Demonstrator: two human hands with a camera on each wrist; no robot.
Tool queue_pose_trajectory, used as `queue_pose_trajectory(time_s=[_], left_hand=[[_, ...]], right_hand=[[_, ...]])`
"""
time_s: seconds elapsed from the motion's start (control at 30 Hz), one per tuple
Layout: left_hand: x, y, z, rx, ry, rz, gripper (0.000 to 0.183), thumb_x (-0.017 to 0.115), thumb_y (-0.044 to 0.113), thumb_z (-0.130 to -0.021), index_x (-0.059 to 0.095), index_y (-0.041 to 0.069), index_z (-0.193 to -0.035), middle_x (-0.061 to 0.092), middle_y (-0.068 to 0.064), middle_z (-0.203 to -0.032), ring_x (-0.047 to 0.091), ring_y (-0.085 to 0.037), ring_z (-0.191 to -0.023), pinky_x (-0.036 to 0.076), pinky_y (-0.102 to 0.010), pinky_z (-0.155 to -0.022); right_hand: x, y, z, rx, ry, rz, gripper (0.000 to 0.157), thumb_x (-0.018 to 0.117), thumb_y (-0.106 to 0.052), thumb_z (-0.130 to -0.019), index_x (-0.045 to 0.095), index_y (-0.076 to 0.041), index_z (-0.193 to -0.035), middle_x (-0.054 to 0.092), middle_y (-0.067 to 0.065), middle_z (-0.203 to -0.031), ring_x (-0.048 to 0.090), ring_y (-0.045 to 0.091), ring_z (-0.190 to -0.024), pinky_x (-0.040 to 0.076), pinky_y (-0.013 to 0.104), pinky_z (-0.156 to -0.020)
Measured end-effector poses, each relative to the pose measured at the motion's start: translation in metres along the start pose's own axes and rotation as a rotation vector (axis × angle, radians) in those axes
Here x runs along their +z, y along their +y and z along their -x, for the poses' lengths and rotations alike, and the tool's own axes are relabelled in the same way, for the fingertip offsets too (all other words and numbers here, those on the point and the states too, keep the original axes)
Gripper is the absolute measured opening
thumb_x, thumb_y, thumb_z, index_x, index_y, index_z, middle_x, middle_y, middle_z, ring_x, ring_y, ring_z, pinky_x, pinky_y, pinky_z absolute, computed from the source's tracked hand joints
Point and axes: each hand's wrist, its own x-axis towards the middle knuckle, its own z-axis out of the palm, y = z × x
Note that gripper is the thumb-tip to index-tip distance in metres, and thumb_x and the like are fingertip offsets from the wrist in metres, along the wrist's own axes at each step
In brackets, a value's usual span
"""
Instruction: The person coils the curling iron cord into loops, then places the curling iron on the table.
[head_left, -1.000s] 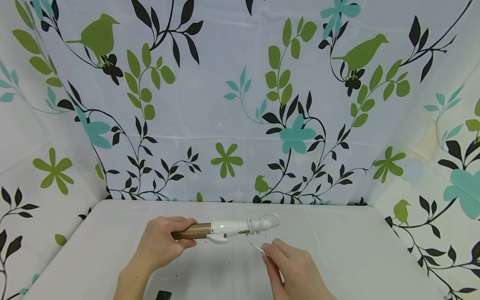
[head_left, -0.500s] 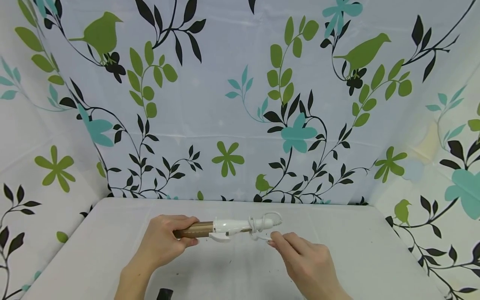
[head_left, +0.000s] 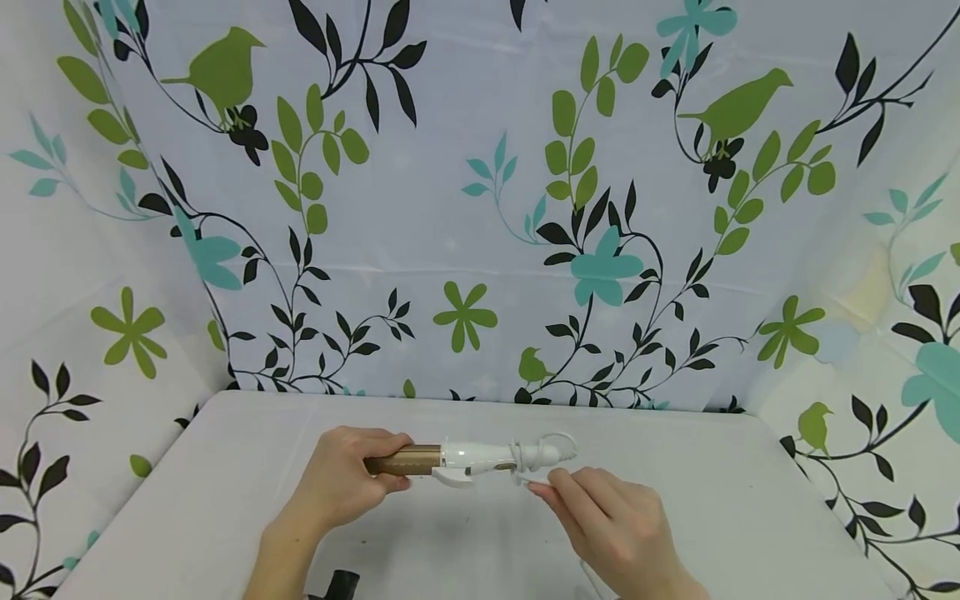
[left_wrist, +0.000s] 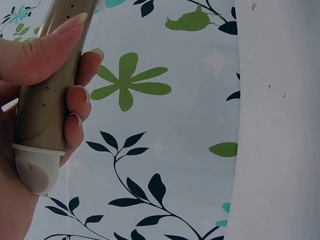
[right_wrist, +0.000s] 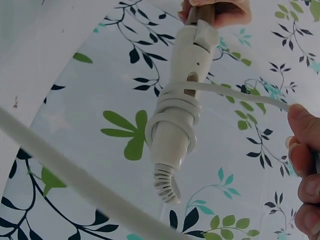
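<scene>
A curling iron (head_left: 480, 456) with a gold barrel and a white handle is held level above the white table, handle end to the right. My left hand (head_left: 345, 477) grips the gold barrel, thumb on one side and fingers curled round the other, as the left wrist view shows. White cord (right_wrist: 240, 94) is wound in several turns round the handle. Just below the handle, my right hand (head_left: 618, 521) pinches the cord between thumb and fingers, and the stretch from the handle to the fingertips is taut. A ribbed strain relief (right_wrist: 166, 184) sticks out at the handle's end.
The white table (head_left: 742, 500) bears a few tiny dark specks. A black piece (head_left: 342, 583) shows at the bottom edge beside the left forearm. More loose cord (right_wrist: 75, 170) crosses the right wrist view. Cloth (head_left: 420, 208) printed with birds and leaves hangs behind and at both sides.
My right hand has risen from below the handle and swung right, then in close beneath it, bringing the cord round. The left hand keeps its grip on the barrel.
</scene>
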Motion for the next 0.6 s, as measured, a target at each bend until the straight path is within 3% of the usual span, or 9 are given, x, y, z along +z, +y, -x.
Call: queue_pose_trajectory(time_s=[0.33,0.6], left_hand=[[0.002,0.001,0.000,0.038,-0.013,0.067,0.040,0.091,0.000,-0.056,0.078,0.017,-0.090,0.076,0.010,-0.084,0.058,0.005,-0.065,0.048,-0.018,-0.057],[-0.001,0.000,0.000,0.066,0.000,0.055,0.039,0.091,0.001,-0.055,0.077,0.020,-0.086,0.074,0.012,-0.079,0.055,0.007,-0.062,0.047,-0.016,-0.056]], right_hand=[[0.009,0.023,-0.004,0.001,-0.058,0.004,0.037,0.059,-0.028,-0.101,0.068,-0.005,-0.073,0.054,-0.002,-0.061,0.047,0.005,-0.047,0.038,0.010,-0.042],[0.018,0.044,-0.006,0.036,-0.087,0.020,0.038,0.062,-0.034,-0.099,0.065,-0.008,-0.071,0.052,-0.003,-0.059,0.045,0.006,-0.045,0.038,0.013,-0.041]])
